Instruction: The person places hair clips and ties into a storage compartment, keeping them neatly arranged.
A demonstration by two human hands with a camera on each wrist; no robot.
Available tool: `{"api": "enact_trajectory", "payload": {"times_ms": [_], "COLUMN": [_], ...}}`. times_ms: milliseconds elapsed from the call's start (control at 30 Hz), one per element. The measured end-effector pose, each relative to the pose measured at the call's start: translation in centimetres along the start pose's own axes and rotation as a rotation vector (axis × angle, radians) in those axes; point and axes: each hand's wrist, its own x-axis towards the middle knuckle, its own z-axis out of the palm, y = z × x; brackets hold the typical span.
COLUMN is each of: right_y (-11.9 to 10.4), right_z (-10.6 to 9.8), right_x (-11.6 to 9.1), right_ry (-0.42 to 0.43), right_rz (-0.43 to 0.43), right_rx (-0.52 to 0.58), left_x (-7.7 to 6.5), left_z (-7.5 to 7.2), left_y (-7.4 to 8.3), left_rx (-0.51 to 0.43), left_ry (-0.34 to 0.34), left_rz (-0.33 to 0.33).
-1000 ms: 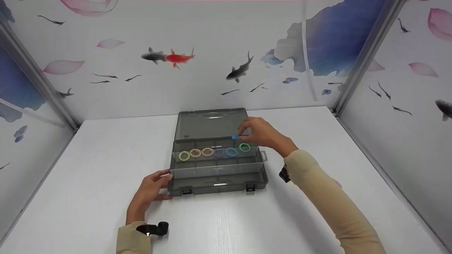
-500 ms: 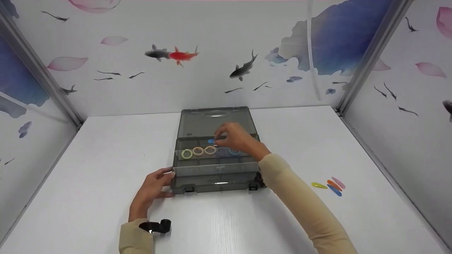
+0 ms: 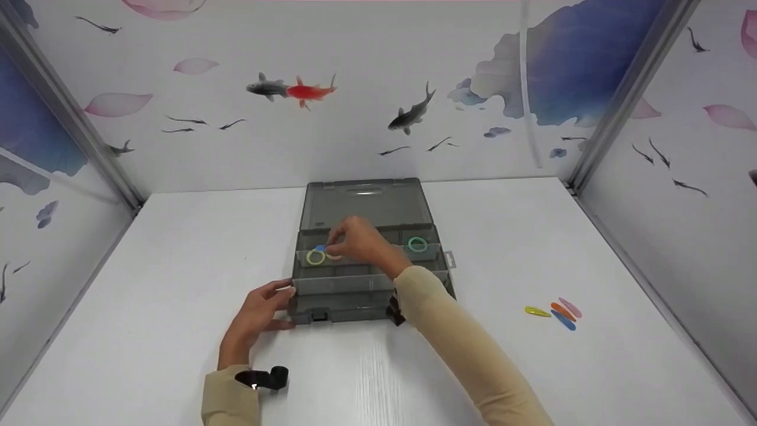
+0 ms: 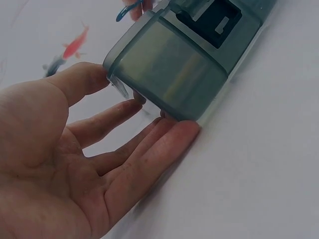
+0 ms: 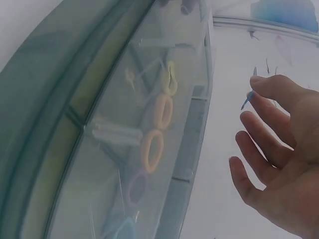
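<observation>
A smoky grey plastic organizer case (image 3: 366, 208) lies open at the back of the table, its lid folded away. My left hand (image 3: 255, 305) touches the case's left end; in the left wrist view the thumb is at the upper corner and the extended fingers are along the end wall. Over the case's rear left part, my right hand (image 3: 359, 239) pinches a blue hair clip (image 5: 246, 102) between thumb and index finger, the other fingers spread. A row of ring-shaped hair ties stands in the case, including a yellow one (image 5: 172, 82), orange ones (image 5: 144, 152) and a green one (image 3: 410, 244).
On the table's right side lie several hair clips: a yellow one (image 3: 537, 311), an orange one (image 3: 563, 312), a pink one (image 3: 571, 307) and a blue one (image 3: 563, 320). Printed panels enclose the table (image 3: 331, 384) at the back and sides.
My right hand has moved left across the case with the blue hair clip, from its right side to above its left part. My left hand has stayed at the case's left end.
</observation>
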Motion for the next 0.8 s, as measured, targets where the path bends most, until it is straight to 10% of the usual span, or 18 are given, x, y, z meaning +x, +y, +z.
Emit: {"api": "enact_trajectory", "payload": {"times_ms": [800], "right_y": [-0.8], "right_z": [4.7], "right_x": [2.4], "right_ry": [-0.096], "right_rz": [0.105], "right_rx": [-0.323], "left_x": [-0.2], "left_z": [-0.2], "left_y": [0.0], "left_rx": [0.007], "left_ry": [0.016], "left_rz": [0.016]}}
